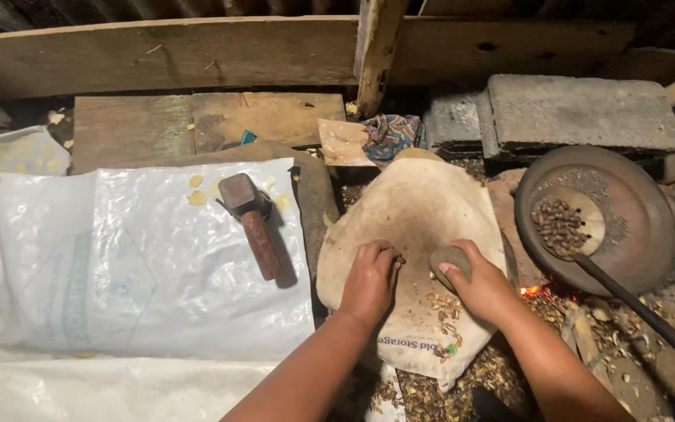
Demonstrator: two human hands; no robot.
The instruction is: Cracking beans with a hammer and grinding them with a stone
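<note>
Both hands work low in the frame's centre, the right hand with fingers wrapped round a grey stone, the left hand curled shut on the worn sack, with a hammer farther left.

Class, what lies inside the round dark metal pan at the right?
Inside the round dark metal pan a flat wooden paddle carries brown roasted beans. The paddle hides the pan floor beneath it.
</note>
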